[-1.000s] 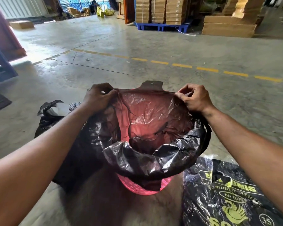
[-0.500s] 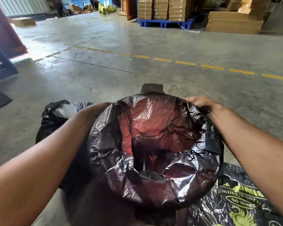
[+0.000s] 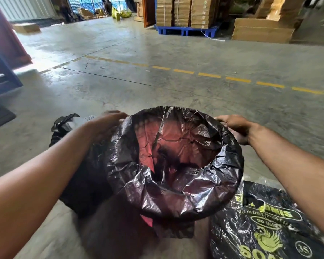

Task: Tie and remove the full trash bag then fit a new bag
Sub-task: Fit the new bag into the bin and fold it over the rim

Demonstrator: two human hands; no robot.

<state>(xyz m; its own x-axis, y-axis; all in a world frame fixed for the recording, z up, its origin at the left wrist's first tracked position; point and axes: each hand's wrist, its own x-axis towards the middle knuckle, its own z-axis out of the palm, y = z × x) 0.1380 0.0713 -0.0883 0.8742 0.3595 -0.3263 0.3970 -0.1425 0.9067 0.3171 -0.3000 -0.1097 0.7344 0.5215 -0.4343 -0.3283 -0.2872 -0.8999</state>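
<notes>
Hands (image 3: pixel 108 126) (image 3: pixel 234 126) at bin rim (image 3: pixel 148 220), new bag (image 3: pixel 176 184) inside.

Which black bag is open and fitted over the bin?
The new bag between both hands, mouth open, folded over the rim. The full bag left sits closed on the floor.

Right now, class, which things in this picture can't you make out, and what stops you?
- Bin, head view: wrapped by the new bag; only a red sliver shows.
- Old bag: left arm covers it.
- Left hand: motion-blurred.
- Bag pack: print cut by the bottom edge.
</notes>
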